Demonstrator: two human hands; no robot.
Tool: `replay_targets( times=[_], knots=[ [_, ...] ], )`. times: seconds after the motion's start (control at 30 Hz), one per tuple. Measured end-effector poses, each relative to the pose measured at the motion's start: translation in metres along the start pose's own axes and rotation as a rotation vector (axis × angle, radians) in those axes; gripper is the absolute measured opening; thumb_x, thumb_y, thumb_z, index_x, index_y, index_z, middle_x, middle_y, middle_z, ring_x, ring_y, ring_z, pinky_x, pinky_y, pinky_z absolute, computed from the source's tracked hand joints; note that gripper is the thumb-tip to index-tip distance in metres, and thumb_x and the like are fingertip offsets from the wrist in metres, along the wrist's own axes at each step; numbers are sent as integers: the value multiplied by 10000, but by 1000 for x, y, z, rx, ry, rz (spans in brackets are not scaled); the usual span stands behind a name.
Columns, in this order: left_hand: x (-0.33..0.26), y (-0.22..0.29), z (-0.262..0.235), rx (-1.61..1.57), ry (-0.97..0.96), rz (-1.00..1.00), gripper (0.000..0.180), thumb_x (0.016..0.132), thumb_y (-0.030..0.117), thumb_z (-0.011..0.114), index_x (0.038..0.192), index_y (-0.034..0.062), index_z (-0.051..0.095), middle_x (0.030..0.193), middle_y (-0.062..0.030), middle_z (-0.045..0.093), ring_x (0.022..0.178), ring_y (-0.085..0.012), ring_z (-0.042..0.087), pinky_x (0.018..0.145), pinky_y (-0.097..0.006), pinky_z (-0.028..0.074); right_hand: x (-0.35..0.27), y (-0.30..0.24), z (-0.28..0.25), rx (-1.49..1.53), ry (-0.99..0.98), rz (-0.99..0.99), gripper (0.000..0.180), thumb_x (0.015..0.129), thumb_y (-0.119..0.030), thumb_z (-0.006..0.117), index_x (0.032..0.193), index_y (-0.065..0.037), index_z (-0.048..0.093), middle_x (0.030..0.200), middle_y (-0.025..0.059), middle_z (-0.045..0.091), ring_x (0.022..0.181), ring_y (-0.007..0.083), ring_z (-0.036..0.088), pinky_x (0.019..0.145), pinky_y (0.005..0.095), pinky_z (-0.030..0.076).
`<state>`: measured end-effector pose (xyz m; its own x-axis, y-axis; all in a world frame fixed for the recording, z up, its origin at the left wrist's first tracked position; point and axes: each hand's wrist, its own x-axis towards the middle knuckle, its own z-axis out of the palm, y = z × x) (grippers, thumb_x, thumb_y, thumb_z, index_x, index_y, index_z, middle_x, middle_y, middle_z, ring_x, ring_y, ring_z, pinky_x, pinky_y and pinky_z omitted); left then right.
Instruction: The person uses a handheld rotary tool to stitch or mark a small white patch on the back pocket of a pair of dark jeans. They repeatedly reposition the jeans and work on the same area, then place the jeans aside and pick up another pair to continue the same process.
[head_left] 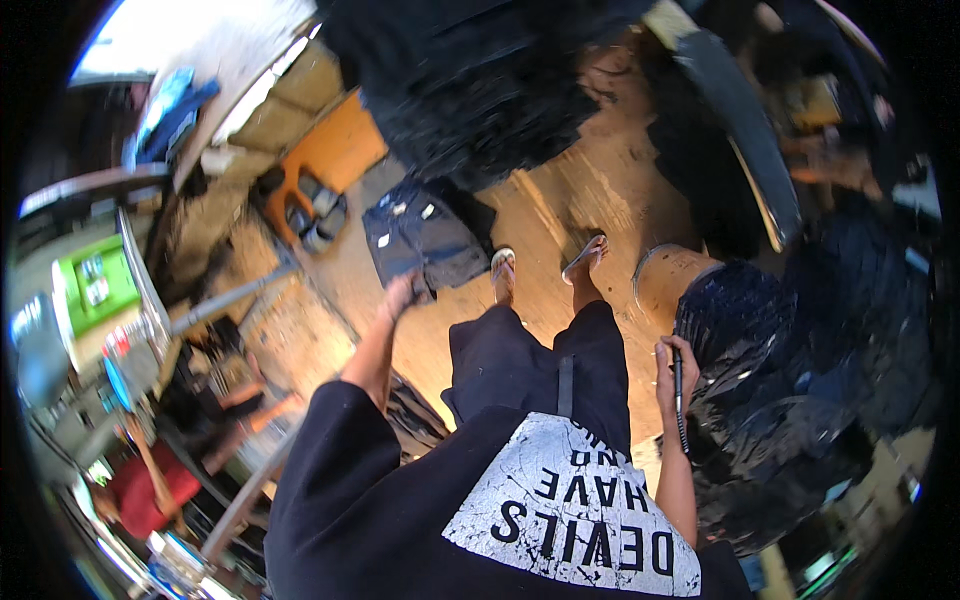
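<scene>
My left hand [403, 292] is closed on the near edge of a dark garment [440, 248]. It looks like a pair of shorts or folded trousers, with small white tags on it, hanging or lying to the left of my feet. My right hand [677, 375] is closed round a slim black pen-shaped tool [678, 360]. From its lower end a coiled black cord [683, 430] runs down along my forearm. The tool's tip is too small to make out. Right beside that hand is a bundle of dark cloth [745, 315].
A large dark cloth heap [470, 90] stands ahead, with more dark fabric [850, 300] at right. An orange plastic stool [335, 150] and sandals [318, 215] are at left. A person in red [150, 495] sits at lower left, near a green tray [97, 285].
</scene>
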<state>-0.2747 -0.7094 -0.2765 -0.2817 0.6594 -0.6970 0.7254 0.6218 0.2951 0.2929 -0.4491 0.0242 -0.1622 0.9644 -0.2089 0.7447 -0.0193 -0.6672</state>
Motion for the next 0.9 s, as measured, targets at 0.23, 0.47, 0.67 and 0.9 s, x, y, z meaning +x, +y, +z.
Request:
replay_targets(
  times=[0.23, 0.47, 0.67, 0.9],
  knots=[
    [-5, 237, -55, -126, -360, 356, 634, 921, 331, 807, 1455, 51, 609, 1289, -190, 763, 1270, -377, 697, 1057, -451, 550, 60, 181, -97, 297, 855, 204, 249, 927, -137, 855, 1078, -46, 679, 999, 25, 673, 919, 138, 621, 874, 309, 519],
    [56, 582, -144, 246, -340, 759, 561, 961, 260, 768, 1464, 82, 596, 1357, -204, 697, 1268, -440, 633, 1077, -504, 507, 170, 370, -160, -207, 1236, 418, 576, 765, -397, 981, 1092, -48, 659, 993, 201, 731, 943, 427, 714, 845, 486, 557],
    [21, 840, -157, 276, -458, 1155, 524, 958, 185, 740, 1447, 69, 590, 1355, -217, 666, 1302, -438, 601, 1117, -494, 475, 162, 449, -192, -43, 931, 686, 553, 787, -419, 954, 1130, -115, 644, 1001, 140, 724, 930, 350, 716, 873, 464, 551],
    [58, 1020, -82, 166, -799, 1181, 572, 966, 229, 783, 1479, 77, 580, 1378, -214, 664, 1286, -416, 642, 1071, -461, 536, 161, 384, -224, -72, 1112, 469, 475, 783, -42, 906, 1176, -71, 641, 1053, 117, 692, 961, 272, 671, 895, 406, 539]
  ],
)
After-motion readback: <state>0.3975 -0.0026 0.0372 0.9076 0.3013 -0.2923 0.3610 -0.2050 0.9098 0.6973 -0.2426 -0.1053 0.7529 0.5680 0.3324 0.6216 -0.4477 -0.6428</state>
